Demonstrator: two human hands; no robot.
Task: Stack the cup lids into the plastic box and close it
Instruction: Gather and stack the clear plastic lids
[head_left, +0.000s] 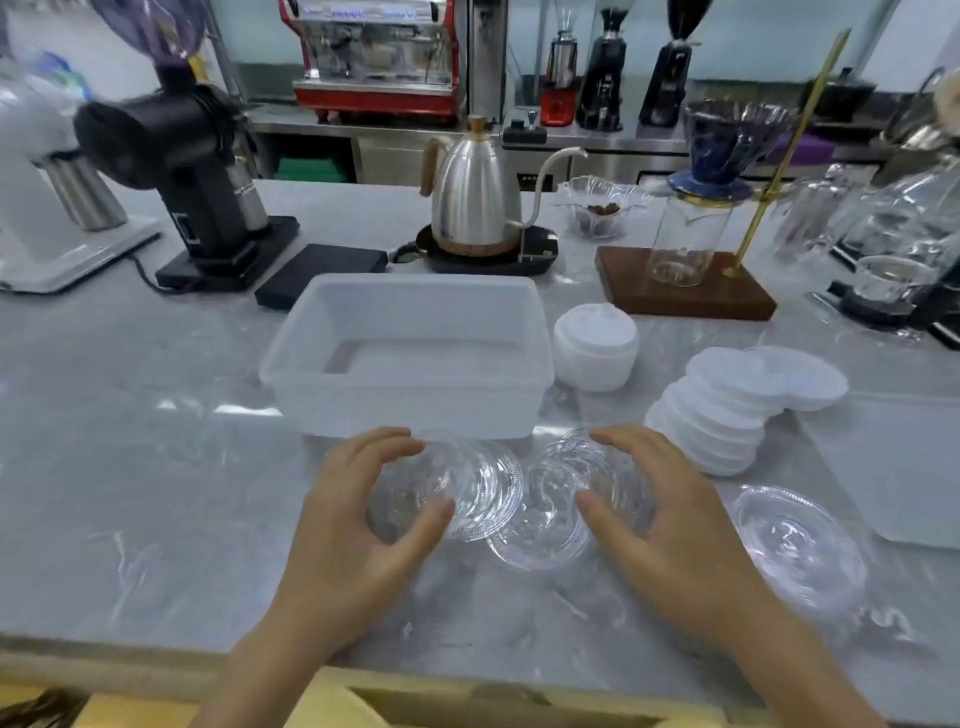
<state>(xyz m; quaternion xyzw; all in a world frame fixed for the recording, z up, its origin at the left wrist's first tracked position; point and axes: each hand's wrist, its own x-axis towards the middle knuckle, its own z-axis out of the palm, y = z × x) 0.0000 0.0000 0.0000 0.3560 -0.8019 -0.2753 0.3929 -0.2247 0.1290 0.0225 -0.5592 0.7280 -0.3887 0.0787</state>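
Both hands were curled over clear lids on the bench: my left hand (358, 512) cupped one clear lid (467, 486), my right hand (670, 514) another (550, 499), grips loose, not clenched. Beyond them sat the open plastic box (410, 306), with white lids (727, 410) stacked to its right.

The table (156, 467) is pale grey marble with white veining. The plastic box (410, 395) is frosted, milky white and translucent. The cup lids (488, 493) under the hands are clear and colourless, with concentric ridges that catch white glints; another clear lid (800, 545) shows a faint pinkish sheen. Two stacks of lids (727, 415) (595, 348) are opaque white. The kettle (475, 202) is silver, vertically ribbed, with a tan handle, on a black base. The grinder (171, 156) is matt black. The espresso machine (374, 57) is red and chrome. The dripper stand (685, 291) has a dark brown wooden base, a brass rod and a dark blue dripper.
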